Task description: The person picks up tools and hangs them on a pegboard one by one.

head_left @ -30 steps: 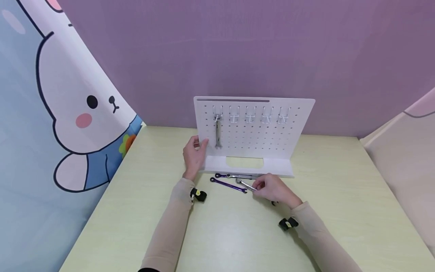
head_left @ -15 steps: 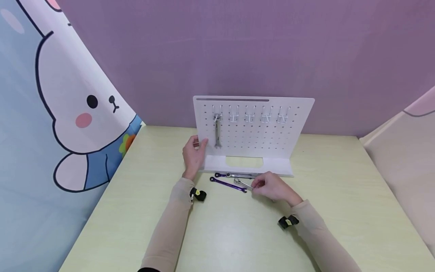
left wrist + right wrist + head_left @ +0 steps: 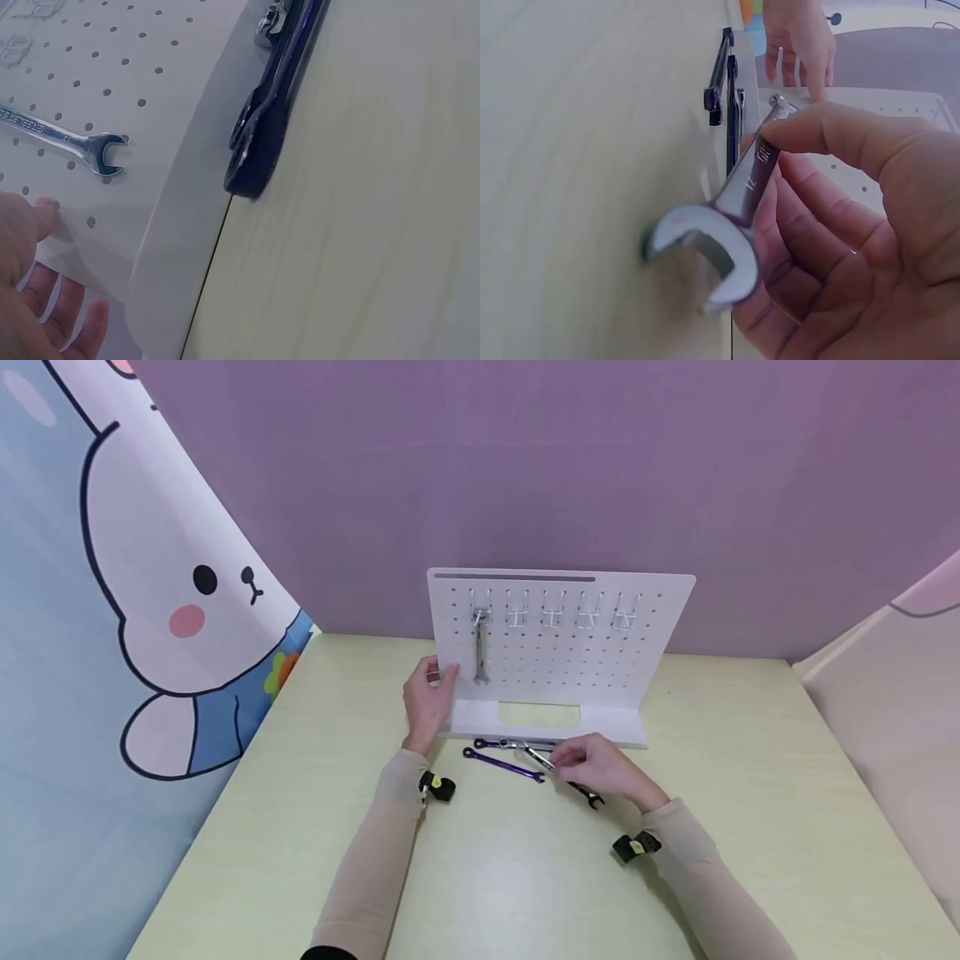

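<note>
My right hand (image 3: 600,767) pinches a chrome combination wrench (image 3: 742,184) between thumb and fingers; its open end points back toward the wrist and its ring end lies by the other wrenches. At the left edge of a white pegboard stand (image 3: 570,695), my left hand (image 3: 429,703) grips the panel, thumb in front and fingers behind. One chrome wrench (image 3: 481,653) hangs from the leftmost hook, open end down. A purple wrench (image 3: 504,764) lies on the table before the stand. Behind it, along the base, lie another dark purple wrench (image 3: 480,743) and a chrome one, partly covered.
Several wire hooks (image 3: 552,614) without wrenches line the panel to the right of the hanging wrench. The stand's base has a rectangular cutout (image 3: 540,715). The pale wooden table (image 3: 495,877) meets a purple backdrop (image 3: 555,468) behind the stand.
My right hand has shifted slightly left with the chrome wrench, whose ring end moved up and left toward the base. Its open end shows again below the hand. The left hand stays on the panel.
</note>
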Demonstrator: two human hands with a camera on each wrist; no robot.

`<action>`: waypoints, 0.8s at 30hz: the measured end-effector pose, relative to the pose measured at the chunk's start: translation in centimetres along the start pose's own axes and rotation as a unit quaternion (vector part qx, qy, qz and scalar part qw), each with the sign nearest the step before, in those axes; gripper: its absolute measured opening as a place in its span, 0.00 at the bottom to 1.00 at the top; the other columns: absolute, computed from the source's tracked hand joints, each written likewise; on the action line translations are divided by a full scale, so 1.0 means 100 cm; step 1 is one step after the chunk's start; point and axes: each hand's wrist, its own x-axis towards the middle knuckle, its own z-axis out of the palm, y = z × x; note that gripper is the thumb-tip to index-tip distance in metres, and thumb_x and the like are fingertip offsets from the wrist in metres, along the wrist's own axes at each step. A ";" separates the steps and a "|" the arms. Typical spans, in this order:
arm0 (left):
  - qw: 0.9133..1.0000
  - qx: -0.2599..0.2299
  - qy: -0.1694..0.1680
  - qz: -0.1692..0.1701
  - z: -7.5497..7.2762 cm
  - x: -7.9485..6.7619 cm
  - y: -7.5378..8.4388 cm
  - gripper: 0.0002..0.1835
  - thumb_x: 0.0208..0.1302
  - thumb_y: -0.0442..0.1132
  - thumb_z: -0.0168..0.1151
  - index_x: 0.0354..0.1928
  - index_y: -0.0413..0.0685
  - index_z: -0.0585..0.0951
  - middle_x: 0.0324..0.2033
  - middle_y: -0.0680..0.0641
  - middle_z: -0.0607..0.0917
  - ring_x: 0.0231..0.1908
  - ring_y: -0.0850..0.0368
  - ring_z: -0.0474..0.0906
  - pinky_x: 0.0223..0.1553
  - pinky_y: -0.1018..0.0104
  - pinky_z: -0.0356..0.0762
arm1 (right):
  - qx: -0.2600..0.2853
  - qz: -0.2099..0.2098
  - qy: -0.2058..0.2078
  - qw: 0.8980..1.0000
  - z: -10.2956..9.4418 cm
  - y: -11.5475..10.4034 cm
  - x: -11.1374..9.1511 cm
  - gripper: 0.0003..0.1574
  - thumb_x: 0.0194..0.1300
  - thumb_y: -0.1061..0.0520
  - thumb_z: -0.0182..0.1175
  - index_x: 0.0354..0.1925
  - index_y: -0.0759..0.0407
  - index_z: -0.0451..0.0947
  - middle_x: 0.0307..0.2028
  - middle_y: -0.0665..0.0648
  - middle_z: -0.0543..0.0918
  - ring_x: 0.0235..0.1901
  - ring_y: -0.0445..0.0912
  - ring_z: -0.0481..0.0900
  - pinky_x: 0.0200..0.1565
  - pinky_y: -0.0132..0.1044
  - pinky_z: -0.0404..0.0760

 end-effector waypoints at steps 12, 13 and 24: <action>1.000 0.009 0.002 -0.003 0.001 0.000 0.001 0.21 0.71 0.50 0.71 0.58 0.45 0.84 0.52 0.40 0.90 0.52 0.43 0.85 0.54 0.47 0.82 | 0.021 0.006 0.045 0.999 0.000 -0.014 0.006 0.14 0.70 0.59 0.67 0.52 0.63 0.88 0.43 0.58 0.92 0.41 0.45 0.86 0.45 0.36 0.84; 1.000 0.008 0.002 -0.004 0.001 0.000 0.001 0.21 0.71 0.50 0.71 0.58 0.45 0.84 0.52 0.40 0.90 0.52 0.42 0.85 0.54 0.46 0.81 | 0.021 0.009 0.053 0.998 0.000 -0.016 0.006 0.14 0.70 0.59 0.67 0.52 0.62 0.88 0.43 0.58 0.92 0.40 0.44 0.86 0.44 0.35 0.84; 1.000 0.014 0.002 -0.009 0.001 0.001 0.000 0.21 0.71 0.50 0.71 0.58 0.45 0.84 0.51 0.40 0.90 0.51 0.43 0.85 0.54 0.47 0.82 | 0.035 0.015 0.124 0.992 -0.001 -0.032 0.013 0.16 0.71 0.55 0.69 0.53 0.61 0.88 0.44 0.58 0.91 0.40 0.46 0.81 0.39 0.33 0.78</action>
